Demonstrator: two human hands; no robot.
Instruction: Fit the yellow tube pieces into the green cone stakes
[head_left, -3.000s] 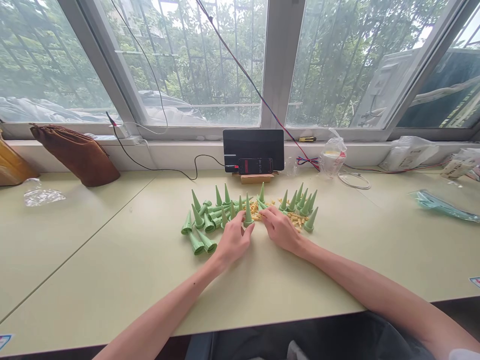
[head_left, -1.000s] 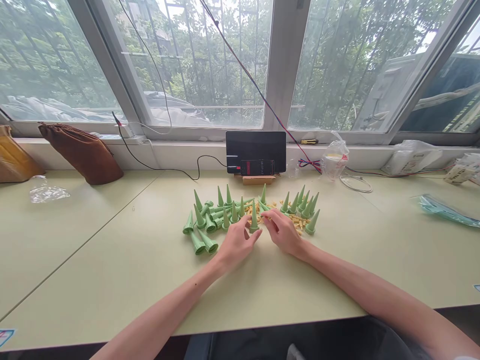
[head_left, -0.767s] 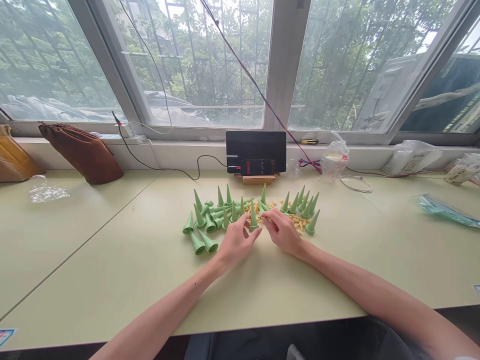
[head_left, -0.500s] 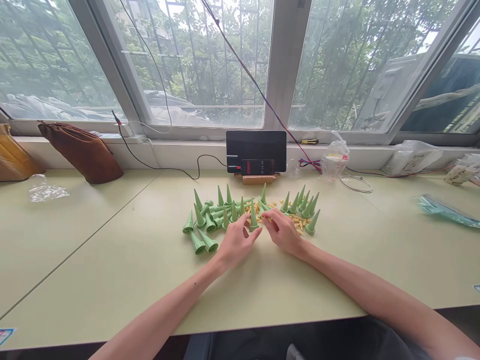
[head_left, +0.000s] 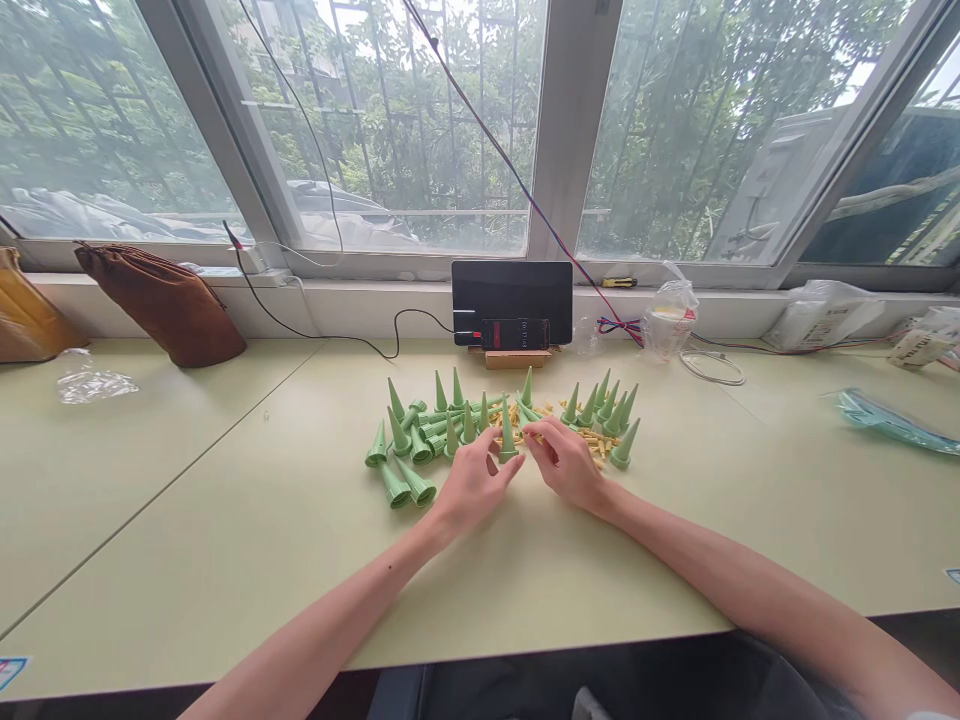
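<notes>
Around a green pointed cone that stands upright on the table, my left hand is open, its thumb and fingers apart on either side. Whether they touch the cone I cannot tell. My right hand is just to the right, fingers bent and tips drawn together at the edge of a pile of small yellow-tan pieces. Anything pinched in it is hidden. More green cones stand upright to the right and left, and several lie on their sides at the left, showing hollow ribbed ends.
Behind the pile a phone leans against a dark tablet on a small cardboard stand. A brown drawstring bag is at the back left. A bagged cup, a coiled cable and a teal plastic packet lie to the right.
</notes>
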